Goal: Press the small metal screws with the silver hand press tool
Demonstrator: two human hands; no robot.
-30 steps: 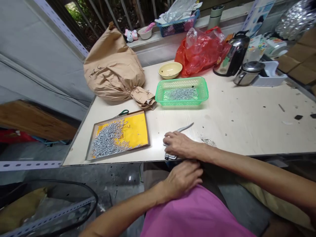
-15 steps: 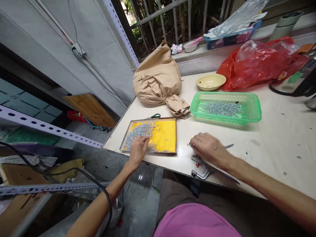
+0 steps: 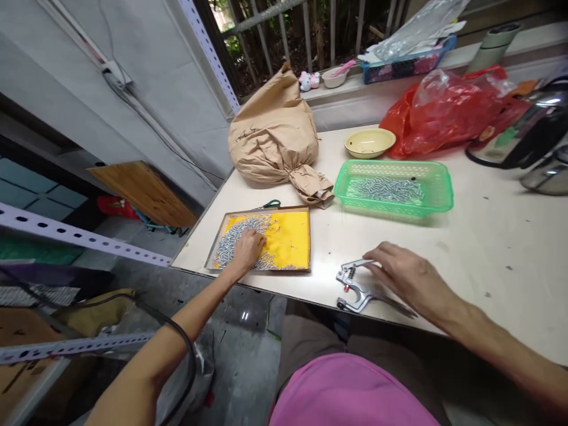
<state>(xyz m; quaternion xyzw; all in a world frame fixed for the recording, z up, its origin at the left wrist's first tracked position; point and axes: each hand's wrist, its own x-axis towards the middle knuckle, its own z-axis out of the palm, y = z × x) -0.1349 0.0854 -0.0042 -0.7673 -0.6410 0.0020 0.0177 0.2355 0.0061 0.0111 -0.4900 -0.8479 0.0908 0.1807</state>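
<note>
left hand point(image 3: 247, 247) fingers pinching pins point(image 3: 228, 244) in tray point(image 3: 307, 239) at table's point(image 3: 488, 248) front edge, right hand point(image 3: 406, 277) spread flat over pliers point(image 3: 352, 290); a nudge might spill pins

Left hand point(image 3: 247, 245) went from the lap up onto the small metal parts point(image 3: 231, 239) in the yellow tray point(image 3: 307, 236). Right hand point(image 3: 406, 278) slid back, so the pliers point(image 3: 352, 288) head is uncovered now.

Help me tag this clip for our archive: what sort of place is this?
Probably a small home workshop for piecework: a table by a barred window holds a yellow tray and a green basket of small metal parts, hand pliers near its edge, and a kettle.
</note>
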